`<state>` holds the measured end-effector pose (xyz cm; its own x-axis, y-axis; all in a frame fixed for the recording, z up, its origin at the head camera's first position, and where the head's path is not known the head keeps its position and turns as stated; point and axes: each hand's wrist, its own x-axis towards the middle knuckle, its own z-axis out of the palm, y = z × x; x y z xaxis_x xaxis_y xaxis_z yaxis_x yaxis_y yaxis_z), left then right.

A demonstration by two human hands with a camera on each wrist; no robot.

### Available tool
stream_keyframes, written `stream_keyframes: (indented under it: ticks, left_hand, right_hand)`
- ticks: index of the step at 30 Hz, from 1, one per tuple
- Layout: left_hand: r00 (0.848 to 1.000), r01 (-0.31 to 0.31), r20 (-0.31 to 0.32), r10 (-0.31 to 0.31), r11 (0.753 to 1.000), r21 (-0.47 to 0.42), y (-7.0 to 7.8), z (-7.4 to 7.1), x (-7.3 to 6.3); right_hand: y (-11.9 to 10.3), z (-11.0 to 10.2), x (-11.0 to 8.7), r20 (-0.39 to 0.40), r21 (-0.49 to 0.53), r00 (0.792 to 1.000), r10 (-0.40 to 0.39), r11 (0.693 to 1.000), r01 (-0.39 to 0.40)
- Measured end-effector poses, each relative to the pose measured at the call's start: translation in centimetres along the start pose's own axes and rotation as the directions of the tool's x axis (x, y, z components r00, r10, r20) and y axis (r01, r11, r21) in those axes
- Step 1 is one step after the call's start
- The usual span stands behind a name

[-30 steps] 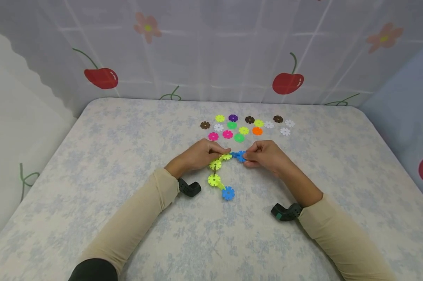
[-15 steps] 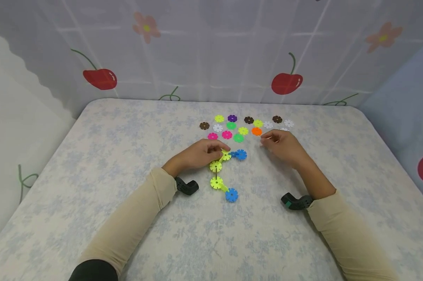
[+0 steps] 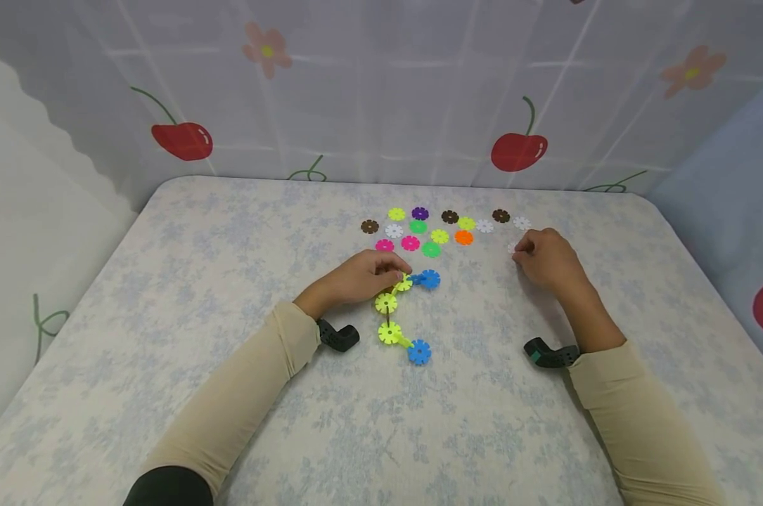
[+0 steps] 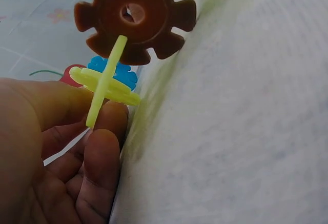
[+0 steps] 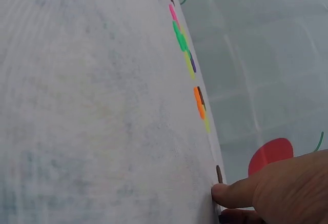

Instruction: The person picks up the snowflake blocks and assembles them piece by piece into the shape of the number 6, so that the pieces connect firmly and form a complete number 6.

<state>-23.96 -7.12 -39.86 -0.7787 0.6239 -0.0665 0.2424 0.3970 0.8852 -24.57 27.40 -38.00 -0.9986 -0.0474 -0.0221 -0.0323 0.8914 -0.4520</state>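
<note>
My left hand point(image 3: 361, 276) holds a chain of slotted snowflake discs by a yellow disc point(image 3: 404, 282) at its upper bend. Interlocked blue discs point(image 3: 430, 279) form the upper right end. Below hang more yellow discs point(image 3: 386, 303), a brown disc point(image 4: 102, 19) seen nearly edge-on from the head, and a blue disc point(image 3: 420, 352) at the lower end. In the left wrist view, fingers and thumb pinch near the yellow joint. My right hand point(image 3: 550, 261) is at the right, its fingertips pinching a white disc point(image 3: 511, 247) mostly covered by them.
Loose discs lie in a cluster beyond the hands: pink point(image 3: 410, 243), green point(image 3: 431, 249), orange point(image 3: 464, 237), purple point(image 3: 420, 213), brown point(image 3: 370, 226), yellow and white. A patterned cloth covers the table point(image 3: 280, 232). A curtain point(image 3: 381, 105) with cherries hangs behind its far edge.
My right hand has let go of the blue end of the chain and moved right to a white disc, which has shifted slightly nearer. My left hand stays on the chain.
</note>
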Motion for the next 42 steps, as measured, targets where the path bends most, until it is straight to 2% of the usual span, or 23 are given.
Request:
stream_keyframes:
  ticks: [7, 12, 16, 19, 23, 31, 37, 42]
  left_hand:
    - [1.0, -0.009, -0.004, 0.009, 0.999, 0.033, 0.1, 0.0, 0.0]
    - [1.0, -0.013, 0.012, 0.013, 0.999, 0.036, 0.1, -0.1, 0.0]
    - [1.0, -0.002, 0.023, 0.001, 0.999, 0.039, 0.3, -0.1, 0.0]
    - [1.0, 0.005, 0.026, -0.006, 0.999, 0.051, 0.3, -0.1, 0.0]
    - [1.0, 0.003, 0.03, -0.005, 0.998, 0.058, 0.4, 0.0, 0.1]
    - [0.999, 0.019, 0.029, -0.02, 0.998, 0.058, 0.6, 0.0, 0.0]
    - [0.999, 0.026, 0.024, -0.027, 0.999, 0.048, 0.7, 0.0, -0.2]
    - [0.999, 0.015, 0.039, -0.016, 1.0, 0.027, 0.6, 0.1, -0.3]
  right_hand:
    - [0.0, -0.4, 0.1, 0.052, -0.004, 0.998, 0.047, 0.999, -0.047]
    - [-1.0, -1.0, -0.3, 0.066, 0.034, 0.997, 0.042, 0.998, -0.044]
    - [-3.0, -0.9, -1.1, 0.136, 0.081, 0.99, -0.022, 0.997, 0.011]
    - [-4.6, -0.4, -1.7, 0.197, 0.138, 0.976, -0.091, 0.988, 0.065]
    - [-6.0, 0.6, -2.3, 0.233, 0.201, 0.959, -0.162, 0.973, 0.116]
    - [-7.3, 2.0, -2.9, 0.221, 0.25, 0.946, -0.239, 0.951, 0.182]
    - [-7.5, 2.6, -2.8, 0.194, 0.235, 0.946, -0.26, 0.948, 0.213]
    - [-7.9, 2.8, -3.0, 0.196, 0.208, 0.937, -0.288, 0.946, 0.248]
